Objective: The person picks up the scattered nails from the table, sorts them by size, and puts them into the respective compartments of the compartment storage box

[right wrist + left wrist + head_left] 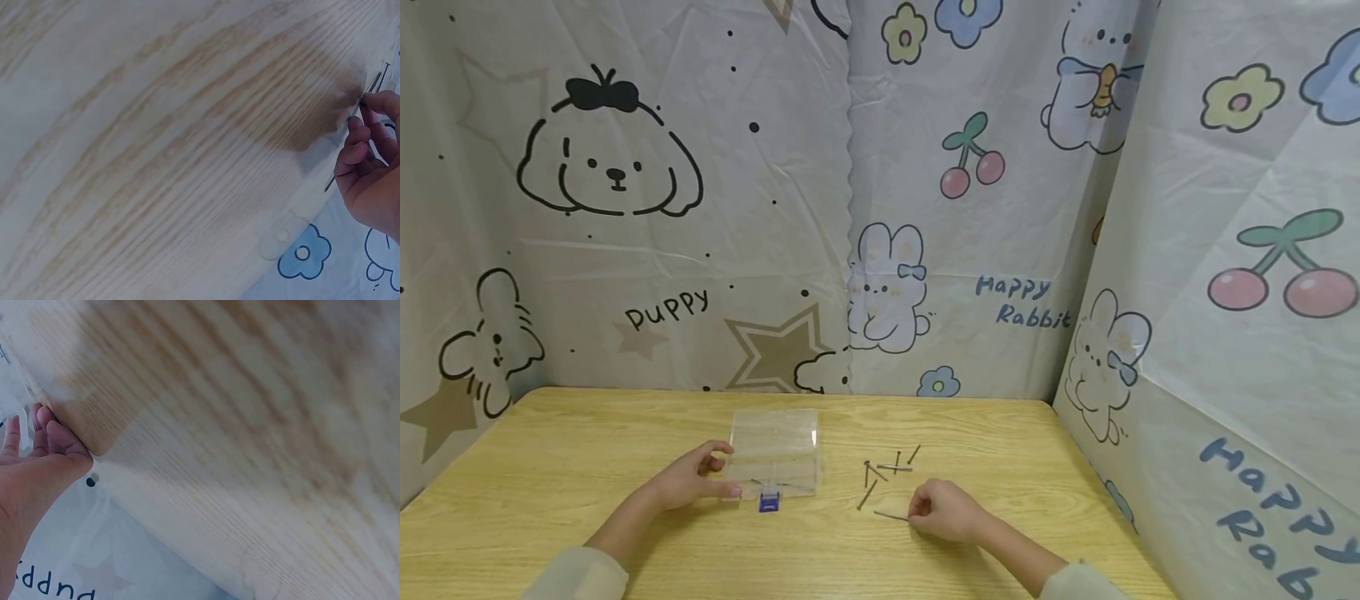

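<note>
A clear plastic box (pixel 773 437) with a blue clasp (pixel 769 502) at its front lies on the wooden table. My left hand (pixel 688 482) holds the box by its left side, thumb at the front corner and fingers farther back. In the left wrist view, the fingers (pixel 59 434) bend at the box's edge. A few thin pieces show inside, near the front wall. Between thumb and fingertips, my right hand (pixel 949 512) pinches a thin metal nail (pixel 891 515) that points left, low over the table. Several loose nails (pixel 895 467) lie between the box and this hand.
The wooden table (pixel 685 558) ends at a printed cloth (pixel 775 250) hanging behind it. Another cloth (pixel 1240 375) hangs along the right side. One loose nail (pixel 913 454) lies at the back of the scattered group.
</note>
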`<action>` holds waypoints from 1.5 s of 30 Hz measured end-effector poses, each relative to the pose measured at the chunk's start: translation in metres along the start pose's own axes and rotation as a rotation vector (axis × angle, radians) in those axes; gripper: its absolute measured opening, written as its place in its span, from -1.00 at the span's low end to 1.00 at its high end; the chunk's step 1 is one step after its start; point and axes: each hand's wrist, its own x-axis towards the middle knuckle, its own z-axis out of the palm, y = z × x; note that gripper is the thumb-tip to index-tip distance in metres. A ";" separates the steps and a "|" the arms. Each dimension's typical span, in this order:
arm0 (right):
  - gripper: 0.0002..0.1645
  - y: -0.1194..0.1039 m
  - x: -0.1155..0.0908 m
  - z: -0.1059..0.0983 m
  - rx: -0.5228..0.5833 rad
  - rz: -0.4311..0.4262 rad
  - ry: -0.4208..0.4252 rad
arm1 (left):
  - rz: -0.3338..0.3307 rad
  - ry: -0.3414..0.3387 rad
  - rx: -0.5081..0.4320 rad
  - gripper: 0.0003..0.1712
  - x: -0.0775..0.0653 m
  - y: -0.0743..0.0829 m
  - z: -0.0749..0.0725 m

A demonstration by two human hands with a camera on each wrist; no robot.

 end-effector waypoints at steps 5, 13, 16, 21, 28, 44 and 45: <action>-0.94 -0.001 0.000 0.000 -0.013 0.003 0.009 | 0.003 -0.006 -0.003 -0.15 0.001 -0.001 0.000; -0.93 0.003 0.000 0.001 0.025 0.000 -0.002 | 0.004 -0.006 0.002 -0.15 0.000 -0.001 0.000; -0.94 0.004 0.000 0.000 0.051 0.012 -0.012 | 0.004 -0.007 -0.002 -0.14 0.000 0.000 0.000; -0.94 0.003 0.000 -0.001 0.047 0.009 -0.004 | 0.006 -0.013 -0.019 -0.14 0.000 -0.001 0.000; -0.94 0.002 0.001 -0.002 0.012 0.004 0.025 | 0.007 -0.009 -0.005 -0.14 0.001 -0.002 0.000; -0.91 -0.006 0.013 -0.005 0.026 -0.002 0.065 | 0.015 -0.002 0.000 -0.14 0.001 -0.001 0.000; -0.90 -0.006 0.014 -0.005 0.029 -0.003 0.070 | 0.014 0.000 0.000 -0.14 0.001 -0.001 0.001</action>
